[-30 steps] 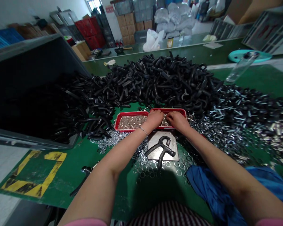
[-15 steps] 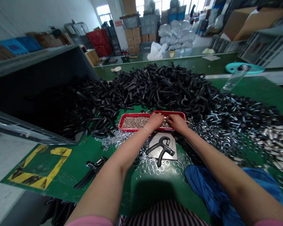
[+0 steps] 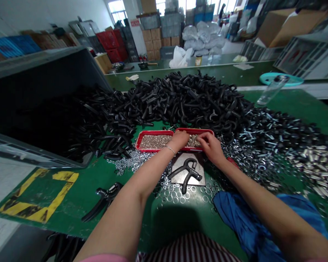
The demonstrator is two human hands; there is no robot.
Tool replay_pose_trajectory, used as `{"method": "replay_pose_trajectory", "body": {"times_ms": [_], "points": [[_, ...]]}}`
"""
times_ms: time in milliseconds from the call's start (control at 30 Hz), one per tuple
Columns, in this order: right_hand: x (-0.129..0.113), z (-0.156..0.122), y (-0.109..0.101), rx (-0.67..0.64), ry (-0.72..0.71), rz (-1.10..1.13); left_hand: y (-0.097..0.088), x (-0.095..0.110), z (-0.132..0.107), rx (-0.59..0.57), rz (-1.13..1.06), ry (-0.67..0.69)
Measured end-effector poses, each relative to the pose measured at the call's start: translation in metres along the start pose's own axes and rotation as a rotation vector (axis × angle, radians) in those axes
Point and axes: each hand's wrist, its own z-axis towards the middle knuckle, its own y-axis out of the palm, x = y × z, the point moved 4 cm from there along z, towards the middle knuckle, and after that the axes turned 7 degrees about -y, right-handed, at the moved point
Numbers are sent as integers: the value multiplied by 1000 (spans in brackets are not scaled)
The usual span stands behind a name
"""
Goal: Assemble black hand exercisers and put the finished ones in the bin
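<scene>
My left hand point(image 3: 181, 138) is in the right red tray point(image 3: 194, 130), its fingers curled down among small metal parts. What they hold is hidden behind the hand. Over the right end of the same tray, my right hand point(image 3: 211, 146) has thumb and forefinger pinched together; anything between them is too small to name. Beside it stands the left red tray point(image 3: 140, 147), full of tiny metal pieces. Just in front of the trays, a black forked handle assembly point(image 3: 188, 173) with a metal pin lies on a square metal plate point(image 3: 200, 180).
A large heap of black handles point(image 3: 180, 96) spans the back, spilling from a grey crate point(image 3: 95, 69) at left. Washers point(image 3: 177, 196), bolts point(image 3: 257, 131) and metal sleeves point(image 3: 324, 163) are spread around. A blue cloth point(image 3: 235, 211) lies at front right; another handle point(image 3: 105, 198) at left.
My right hand has shifted slightly right, away from my left hand, and its fingers have lifted. My left hand stays in the tray. The view has moved a little.
</scene>
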Motion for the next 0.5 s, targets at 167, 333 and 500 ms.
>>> {"method": "replay_pose_trajectory", "body": {"times_ms": [167,333,500], "points": [[-4,-58,4,-229,-1,113,-3,-1,-4,53,-57,-13],[9,-56,12,-292,55,87,-5,0,-9,84,-84,-40],[3,-50,12,-363,-12,-56,-9,-4,-17,171,-124,-82]]}}
